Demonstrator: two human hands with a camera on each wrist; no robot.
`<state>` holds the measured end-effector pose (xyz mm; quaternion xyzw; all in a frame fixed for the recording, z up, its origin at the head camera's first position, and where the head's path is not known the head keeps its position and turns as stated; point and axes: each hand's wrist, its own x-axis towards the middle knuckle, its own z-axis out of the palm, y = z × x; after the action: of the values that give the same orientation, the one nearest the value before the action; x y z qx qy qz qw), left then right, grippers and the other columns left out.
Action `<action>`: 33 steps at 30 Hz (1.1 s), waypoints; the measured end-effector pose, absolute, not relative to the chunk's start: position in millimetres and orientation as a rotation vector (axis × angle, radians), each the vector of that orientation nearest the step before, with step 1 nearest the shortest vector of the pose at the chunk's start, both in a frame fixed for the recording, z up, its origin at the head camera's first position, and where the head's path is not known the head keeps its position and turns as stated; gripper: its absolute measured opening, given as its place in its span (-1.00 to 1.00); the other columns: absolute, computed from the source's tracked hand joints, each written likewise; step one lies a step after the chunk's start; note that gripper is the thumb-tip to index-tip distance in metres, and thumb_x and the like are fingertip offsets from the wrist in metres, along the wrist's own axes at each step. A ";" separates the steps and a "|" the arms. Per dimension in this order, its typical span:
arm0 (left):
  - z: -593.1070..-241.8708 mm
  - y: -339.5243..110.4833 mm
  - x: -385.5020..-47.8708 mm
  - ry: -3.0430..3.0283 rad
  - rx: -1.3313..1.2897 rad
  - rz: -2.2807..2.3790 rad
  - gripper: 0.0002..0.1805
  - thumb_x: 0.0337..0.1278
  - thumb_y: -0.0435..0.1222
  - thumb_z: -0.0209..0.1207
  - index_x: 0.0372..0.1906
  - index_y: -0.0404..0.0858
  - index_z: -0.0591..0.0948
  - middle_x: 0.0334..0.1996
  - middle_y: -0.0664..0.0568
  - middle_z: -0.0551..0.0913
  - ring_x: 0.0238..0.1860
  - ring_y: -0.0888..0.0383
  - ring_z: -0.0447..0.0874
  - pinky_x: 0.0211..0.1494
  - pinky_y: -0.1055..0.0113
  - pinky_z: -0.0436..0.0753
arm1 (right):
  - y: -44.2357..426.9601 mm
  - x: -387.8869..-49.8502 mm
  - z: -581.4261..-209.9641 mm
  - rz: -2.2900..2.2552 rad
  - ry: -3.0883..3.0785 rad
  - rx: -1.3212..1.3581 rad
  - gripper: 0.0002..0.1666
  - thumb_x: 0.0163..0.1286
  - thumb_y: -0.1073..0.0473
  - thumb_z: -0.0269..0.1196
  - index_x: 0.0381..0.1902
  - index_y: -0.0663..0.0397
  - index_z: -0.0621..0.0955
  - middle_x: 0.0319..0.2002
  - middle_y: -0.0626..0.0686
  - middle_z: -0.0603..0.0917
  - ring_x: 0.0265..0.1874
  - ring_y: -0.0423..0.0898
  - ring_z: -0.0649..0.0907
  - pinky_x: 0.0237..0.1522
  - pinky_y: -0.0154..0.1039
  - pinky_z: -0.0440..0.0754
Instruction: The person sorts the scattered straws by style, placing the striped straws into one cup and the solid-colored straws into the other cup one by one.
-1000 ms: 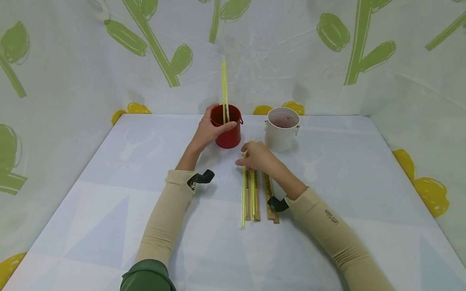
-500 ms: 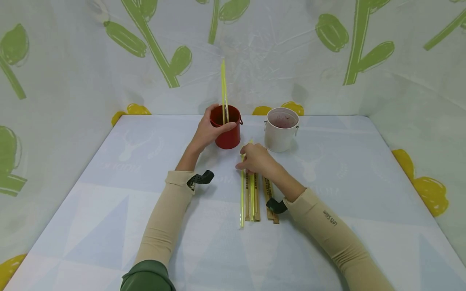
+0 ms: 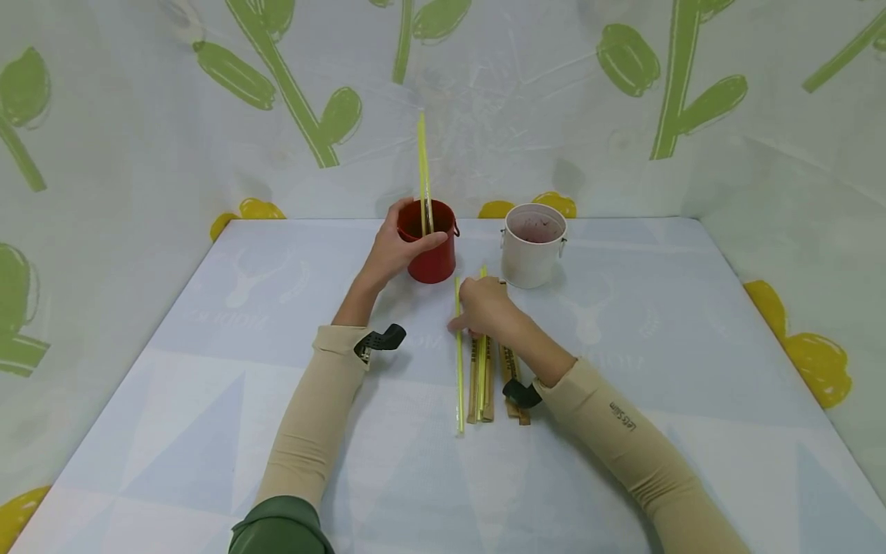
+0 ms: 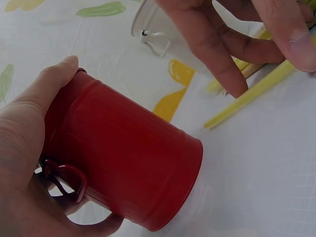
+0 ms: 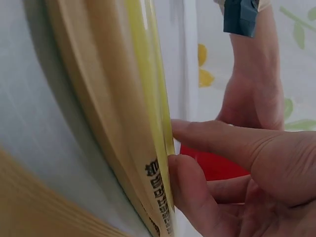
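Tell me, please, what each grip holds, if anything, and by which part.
The left grip holds the red bucket by its upper wall. The right grip is at the yellow straws; any hold is unclear.

Left grip (image 3: pixel 391 251) curled, farther forward; right grip (image 3: pixel 487 306) bent downward, nearer.

Looks like a small sheeted-in booth; cannot tell whether in a home, studio or workshop.
Walled at back and both sides by pale, crinkled sheeting (image 3: pixel 498 138) printed with green stems (image 3: pixel 674 85) and yellow shapes (image 3: pixel 819 372); fitted with a worktop (image 3: pixel 401 477) patterned in white and pale blue triangles (image 3: pixel 201 446).
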<state>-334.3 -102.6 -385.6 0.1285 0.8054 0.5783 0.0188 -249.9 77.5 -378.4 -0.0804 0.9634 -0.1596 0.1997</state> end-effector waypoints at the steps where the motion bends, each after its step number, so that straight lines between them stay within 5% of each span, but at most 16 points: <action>1: -385.8 -102.6 -334.3 2.501 0.399 1.795 0.06 -0.02 0.10 0.38 0.51 0.00 0.04 0.36 0.12 0.33 0.35 0.13 0.28 0.30 0.03 0.54 | 76.5 -249.1 -378.6 -0.410 2.709 -0.244 -0.55 0.15 -0.08 0.46 -0.25 0.13 0.60 -0.66 0.02 0.68 -0.21 -0.02 0.57 0.03 -0.11 0.46; 4: -385.7 -102.5 -333.8 2.502 0.398 1.795 0.06 -0.02 0.10 0.38 0.52 0.00 0.04 0.36 0.12 0.34 0.35 0.12 0.29 0.29 0.03 0.54 | 74.0 -246.5 -377.7 -0.325 2.731 -0.275 -0.56 0.18 -0.09 0.44 -0.24 0.13 0.58 -0.62 0.01 0.67 -0.25 -0.02 0.57 0.08 -0.08 0.43; 11: -385.0 -101.8 -333.5 2.508 0.388 1.784 0.06 -0.02 0.09 0.38 0.52 0.00 0.03 0.37 0.11 0.33 0.36 0.12 0.28 0.30 0.03 0.54 | 69.1 -244.0 -377.4 -0.223 2.734 -0.315 -0.55 0.23 -0.05 0.40 -0.14 0.16 0.56 -0.44 0.04 0.63 -0.49 -0.11 0.63 -0.38 -0.32 0.52; 15: -384.7 -102.0 -332.8 2.507 0.383 1.791 0.07 -0.03 0.09 0.38 0.52 0.00 0.04 0.36 0.12 0.33 0.36 0.12 0.28 0.29 0.02 0.54 | 69.0 -244.5 -378.3 -0.289 2.721 -0.296 -0.59 0.22 -0.01 0.42 -0.18 0.17 0.56 -0.46 0.05 0.63 -0.59 -0.14 0.65 -0.48 -0.38 0.51; 25: -385.6 -101.9 -333.1 2.505 0.399 1.805 0.06 -0.03 0.09 0.38 0.52 -0.03 0.04 0.36 0.11 0.34 0.35 0.11 0.29 0.29 0.02 0.54 | 71.5 -246.3 -379.9 -0.449 2.683 -0.258 -0.72 0.24 0.09 0.40 -0.31 0.16 0.56 -0.57 0.04 0.67 -0.70 -0.18 0.68 -0.59 -0.46 0.50; 33: -386.4 -101.9 -333.8 2.523 0.389 1.782 0.05 -0.01 0.09 0.37 0.52 -0.01 0.04 0.36 0.10 0.34 0.35 0.13 0.29 0.30 0.04 0.54 | 68.8 -243.7 -380.0 -0.523 2.670 -0.215 -0.64 0.22 0.09 0.42 -0.18 0.18 0.55 -0.38 0.10 0.61 -0.66 -0.15 0.68 -0.58 -0.43 0.53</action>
<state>-333.8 -101.9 -386.4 0.1249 0.8103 0.5724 0.0143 -243.7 68.8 -380.0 -0.0769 0.9576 -0.1875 0.2045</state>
